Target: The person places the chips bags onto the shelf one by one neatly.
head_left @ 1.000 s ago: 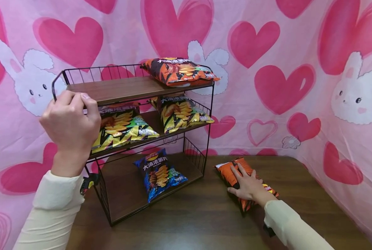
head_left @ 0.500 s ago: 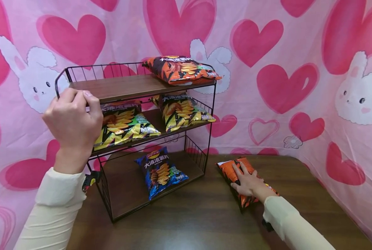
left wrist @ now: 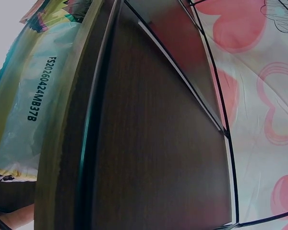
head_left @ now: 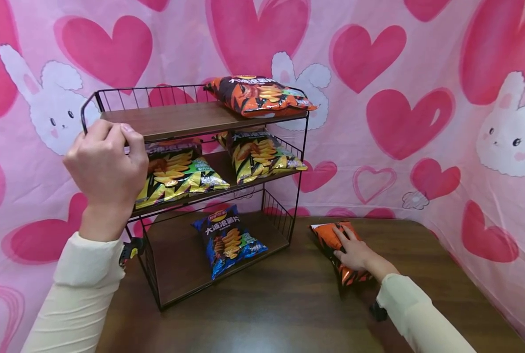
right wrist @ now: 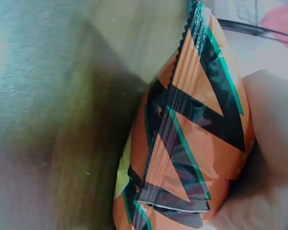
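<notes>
My left hand (head_left: 108,164) is curled into a fist round the front left corner of a black wire and wood shelf rack (head_left: 170,120), at its top tier. My right hand (head_left: 356,252) lies over an orange bag of chips (head_left: 330,235) on the table, right of the rack. In the right wrist view, the thumb side of this hand grips the flank of the orange bag (right wrist: 192,129), its back seam facing the camera. The far fingers are hidden by the bag there.
Another orange chip bag (head_left: 262,95) rests on the top shelf's right end. Two yellow and black bags, one left (head_left: 178,174) and one right (head_left: 262,154), lie on the middle shelf. A blue bag (head_left: 229,240) leans on the bottom tier. Pink heart-print cloth (head_left: 368,186) hangs behind.
My right hand's spread fingers have drawn closer together on the orange bag, and its lower right end has gone from sight. My left hand keeps its hold; the view has shifted slightly.
</notes>
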### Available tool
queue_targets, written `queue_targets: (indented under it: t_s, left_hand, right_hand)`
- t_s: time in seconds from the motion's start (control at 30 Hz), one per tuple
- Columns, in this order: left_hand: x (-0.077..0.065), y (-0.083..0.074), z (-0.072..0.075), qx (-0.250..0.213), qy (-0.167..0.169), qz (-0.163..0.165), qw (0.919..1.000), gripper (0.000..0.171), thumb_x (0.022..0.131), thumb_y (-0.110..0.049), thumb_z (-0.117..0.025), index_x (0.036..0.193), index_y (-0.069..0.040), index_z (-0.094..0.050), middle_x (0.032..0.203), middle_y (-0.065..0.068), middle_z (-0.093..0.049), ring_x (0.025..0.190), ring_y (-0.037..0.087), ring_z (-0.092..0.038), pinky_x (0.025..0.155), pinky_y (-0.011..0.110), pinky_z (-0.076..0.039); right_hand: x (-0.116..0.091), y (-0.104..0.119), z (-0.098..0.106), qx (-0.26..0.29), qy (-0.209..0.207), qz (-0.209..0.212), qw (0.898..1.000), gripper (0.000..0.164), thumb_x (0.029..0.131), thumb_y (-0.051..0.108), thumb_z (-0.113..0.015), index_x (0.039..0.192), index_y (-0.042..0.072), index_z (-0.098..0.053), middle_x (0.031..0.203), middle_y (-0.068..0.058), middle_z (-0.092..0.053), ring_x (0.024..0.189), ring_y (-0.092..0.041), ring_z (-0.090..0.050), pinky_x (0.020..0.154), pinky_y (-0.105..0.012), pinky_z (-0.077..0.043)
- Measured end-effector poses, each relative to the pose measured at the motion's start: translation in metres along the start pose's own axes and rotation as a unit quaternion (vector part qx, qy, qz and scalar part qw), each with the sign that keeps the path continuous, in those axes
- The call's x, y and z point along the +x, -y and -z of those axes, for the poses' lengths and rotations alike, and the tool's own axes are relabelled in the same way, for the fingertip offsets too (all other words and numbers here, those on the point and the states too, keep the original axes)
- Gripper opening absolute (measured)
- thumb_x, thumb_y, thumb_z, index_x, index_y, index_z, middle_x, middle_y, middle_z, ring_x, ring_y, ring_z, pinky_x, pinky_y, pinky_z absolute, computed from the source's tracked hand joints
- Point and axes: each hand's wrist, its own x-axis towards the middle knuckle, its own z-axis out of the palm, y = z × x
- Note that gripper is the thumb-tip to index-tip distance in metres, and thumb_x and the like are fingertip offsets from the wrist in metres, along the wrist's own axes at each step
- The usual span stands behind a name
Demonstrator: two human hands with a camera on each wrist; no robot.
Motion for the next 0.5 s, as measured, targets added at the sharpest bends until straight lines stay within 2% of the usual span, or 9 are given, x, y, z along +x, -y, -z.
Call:
queue_targets:
  t_s: [0.1,0.27,0.4,0.5]
  left_hand:
    - [0.001,0.0,0.0,0.0,0.002,0.002,1.0,0.057,0.104,-0.032,-0.038,0.084,0.01,-0.07,0.086,0.024,-0.066,0.069,0.053,-0.056,0.06,0.065,-0.045]
    - [0.001,0.0,-0.001,0.001,0.005,0.006,1.0,0.055,0.104,-0.031,-0.039,0.084,0.01,-0.07,0.087,0.024,-0.067,0.069,0.053,-0.056,0.061,0.065,-0.045]
    - [0.0,0.0,-0.001,0.001,0.006,0.006,1.0,0.055,0.104,-0.031,-0.039,0.084,0.01,-0.07,0.087,0.024,-0.067,0.069,0.053,-0.056,0.06,0.065,-0.045]
    - [0.0,0.0,0.0,0.001,0.006,0.007,1.0,0.054,0.104,-0.03,-0.04,0.083,0.01,-0.07,0.086,0.024,-0.066,0.069,0.053,-0.056,0.06,0.065,-0.044]
  right_hand:
    - [0.0,-0.003,0.007,0.04,0.006,0.011,0.999,0.075,0.102,0.02,-0.056,0.162,0.001,-0.015,0.162,-0.037,-0.006,0.132,-0.069,-0.036,0.103,-0.076,-0.032]
    - [-0.002,-0.004,0.013,0.098,0.011,0.035,0.994,0.074,0.102,0.017,-0.054,0.161,-0.003,-0.015,0.16,-0.04,-0.005,0.141,-0.066,-0.019,0.107,-0.075,-0.027]
    - [-0.003,-0.006,0.018,0.147,0.043,0.034,0.988,0.075,0.104,0.023,-0.051,0.163,0.002,-0.01,0.162,-0.037,0.0,0.145,-0.064,-0.005,0.109,-0.078,-0.017]
    - [-0.004,-0.009,0.023,0.195,0.072,0.013,0.978,0.076,0.106,0.027,-0.049,0.165,0.009,-0.005,0.164,-0.033,0.005,0.148,-0.06,0.002,0.111,-0.078,-0.01]
